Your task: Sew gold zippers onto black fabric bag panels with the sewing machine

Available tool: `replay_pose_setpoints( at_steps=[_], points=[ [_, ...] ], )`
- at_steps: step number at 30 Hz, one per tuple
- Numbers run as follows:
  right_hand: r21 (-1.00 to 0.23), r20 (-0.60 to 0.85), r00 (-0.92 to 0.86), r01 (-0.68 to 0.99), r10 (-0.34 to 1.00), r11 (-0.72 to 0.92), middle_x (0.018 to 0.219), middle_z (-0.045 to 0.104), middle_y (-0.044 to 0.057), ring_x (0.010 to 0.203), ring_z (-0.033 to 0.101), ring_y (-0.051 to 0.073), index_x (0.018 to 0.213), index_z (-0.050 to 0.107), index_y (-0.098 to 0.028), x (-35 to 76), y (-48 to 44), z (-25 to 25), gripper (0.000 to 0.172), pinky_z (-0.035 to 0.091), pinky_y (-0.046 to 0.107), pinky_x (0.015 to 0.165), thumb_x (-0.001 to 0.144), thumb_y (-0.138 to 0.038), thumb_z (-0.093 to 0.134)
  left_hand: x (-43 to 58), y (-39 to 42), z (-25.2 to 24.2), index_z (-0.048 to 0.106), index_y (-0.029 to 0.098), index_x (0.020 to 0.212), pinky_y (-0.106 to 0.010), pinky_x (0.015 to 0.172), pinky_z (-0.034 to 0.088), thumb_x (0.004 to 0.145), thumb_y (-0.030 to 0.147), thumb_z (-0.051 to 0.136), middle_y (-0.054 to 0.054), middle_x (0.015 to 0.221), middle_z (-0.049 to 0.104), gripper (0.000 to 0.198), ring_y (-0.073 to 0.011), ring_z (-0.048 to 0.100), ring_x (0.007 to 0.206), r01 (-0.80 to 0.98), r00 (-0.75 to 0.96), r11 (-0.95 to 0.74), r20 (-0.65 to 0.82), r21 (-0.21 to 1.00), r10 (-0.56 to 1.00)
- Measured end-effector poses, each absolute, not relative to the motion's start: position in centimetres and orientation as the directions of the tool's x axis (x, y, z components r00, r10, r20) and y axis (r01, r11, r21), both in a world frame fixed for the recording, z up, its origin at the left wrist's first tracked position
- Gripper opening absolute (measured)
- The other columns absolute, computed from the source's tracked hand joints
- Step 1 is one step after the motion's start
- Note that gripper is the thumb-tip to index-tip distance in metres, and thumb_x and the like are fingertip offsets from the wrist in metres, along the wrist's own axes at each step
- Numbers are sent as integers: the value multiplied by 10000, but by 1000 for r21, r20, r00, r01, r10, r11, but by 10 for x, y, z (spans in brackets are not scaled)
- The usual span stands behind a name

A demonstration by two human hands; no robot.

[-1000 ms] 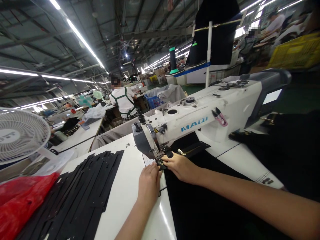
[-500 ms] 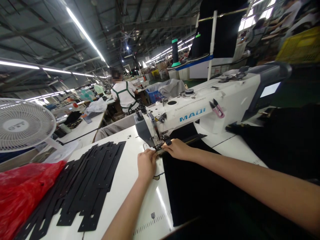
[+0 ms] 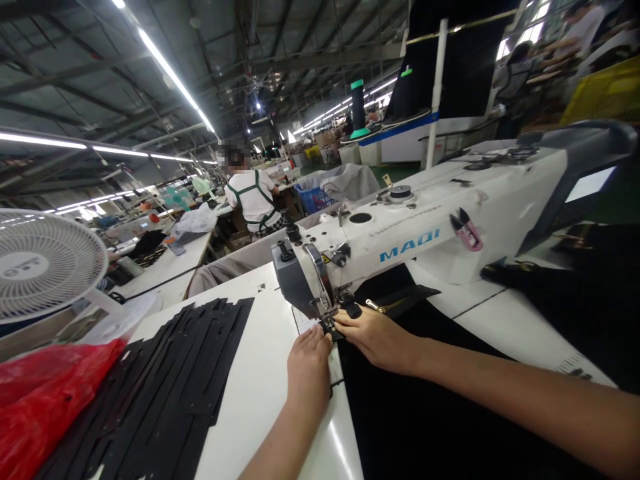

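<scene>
A white sewing machine (image 3: 410, 247) stands over a big piece of black fabric (image 3: 410, 400). My left hand (image 3: 309, 363) is closed at the fabric's left edge, just in front of the presser foot, with its fingertips on a small dark end of the work (image 3: 332, 328). On the other side of the foot, my right hand (image 3: 377, 339) lies low with bent fingers, pinching the fabric close to the needle. A gold zipper pull (image 3: 375, 306) shows just behind the right hand. The needle point and the fingertips' exact grip are partly hidden.
Flat black strips (image 3: 170, 373) lie piled on the left of the white table, beside a red plastic bag (image 3: 60, 400) and a white fan (image 3: 50, 263). Pink thread snips (image 3: 467, 230) rest on the machine. A person (image 3: 253, 197) sits ahead.
My view has moved closer to the machine, so it and both hands appear lower and further right. The gold zipper pull now shows beside my right hand. Both hands stay by the presser foot.
</scene>
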State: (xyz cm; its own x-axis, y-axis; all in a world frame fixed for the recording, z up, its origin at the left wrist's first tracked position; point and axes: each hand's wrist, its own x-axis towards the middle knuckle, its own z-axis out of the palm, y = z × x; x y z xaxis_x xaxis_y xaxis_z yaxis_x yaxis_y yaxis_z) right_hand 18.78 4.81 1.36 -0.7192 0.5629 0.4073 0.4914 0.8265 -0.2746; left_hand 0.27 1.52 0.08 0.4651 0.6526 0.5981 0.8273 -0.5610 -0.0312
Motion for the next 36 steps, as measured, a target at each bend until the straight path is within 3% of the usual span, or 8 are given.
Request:
replay_pose_setpoints(
  at_steps=[12, 24, 36],
  points=[
    [-225, 377, -723, 535, 579, 815, 1061, 617, 123, 1058, 516, 229, 1047, 587, -90, 186, 50, 11, 288, 376, 418, 948, 851, -75, 377, 1, 18, 3, 621, 106, 878, -402, 803, 547, 896, 89, 385, -151, 938, 697, 237, -253, 665, 892, 800, 539, -586, 584, -129, 607],
    [-212, 377, -708, 561, 597, 800, 1047, 619, 118, 1016, 540, 220, 1023, 591, -108, 182, 57, 11, 293, 388, 389, 928, 841, -58, 368, 4, 23, 6, 621, 128, 824, -378, 838, 522, 856, 81, 506, -125, 916, 700, 128, -233, 663, 883, 838, 484, -543, 540, -57, 689],
    [-402, 432, -585, 557, 687, 727, 936, 640, 66, 920, 568, 199, 899, 618, -159, 177, 51, 17, 216, 402, 356, 883, 873, -125, 407, 1, 21, 2, 638, 149, 826, -400, 790, 547, 805, 49, 532, -108, 950, 699, 147, -240, 666, 877, 858, 441, -509, 615, -74, 654]
  ],
)
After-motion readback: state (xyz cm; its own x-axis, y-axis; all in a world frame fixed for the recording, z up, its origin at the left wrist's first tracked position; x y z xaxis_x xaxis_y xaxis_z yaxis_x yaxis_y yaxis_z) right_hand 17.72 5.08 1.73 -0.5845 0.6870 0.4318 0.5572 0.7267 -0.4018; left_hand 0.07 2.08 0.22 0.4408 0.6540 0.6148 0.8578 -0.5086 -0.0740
